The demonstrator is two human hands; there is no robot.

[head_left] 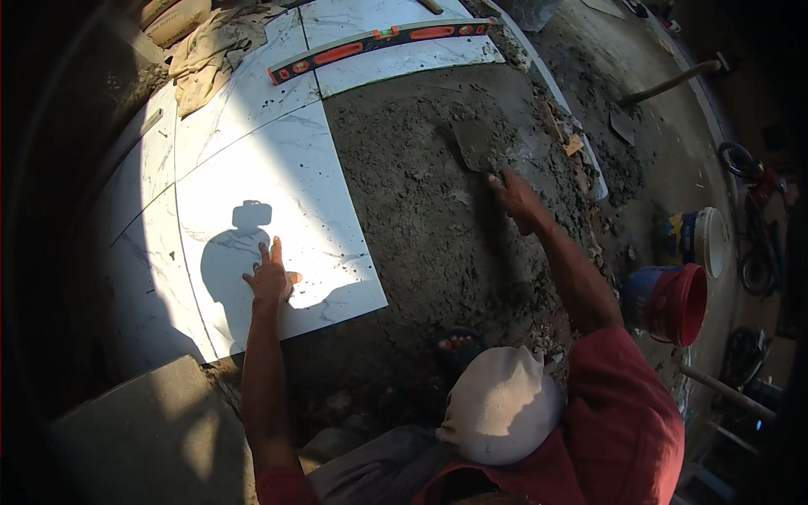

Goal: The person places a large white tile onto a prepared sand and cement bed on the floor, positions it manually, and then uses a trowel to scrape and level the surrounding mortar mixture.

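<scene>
My left hand point(271, 278) rests with its fingers spread on a large white marble-patterned tile point(328, 185), inside the shadow cast there. Small grey crumbs dot that tile. My right hand point(518, 200) is closed round the handle of a trowel point(474, 145), with its mortar-smeared blade pointing away from me. The blade lies at the surface of a bed of rough grey mortar point(396, 177), to the right of the tile. Across the far tiles lies a black and orange spirit level point(337, 54). My fingers hide most of the trowel's handle.
A foot point(457, 343) shows at the mortar's near edge, beside a pale rounded cloth shape point(503, 408). On the right stand a red-and-blue bucket point(661, 303) and a white-rimmed bucket point(694, 237). A long-handled tool point(669, 84) lies beyond. Crumpled cloth point(206, 67) and sacks point(178, 21) sit far left.
</scene>
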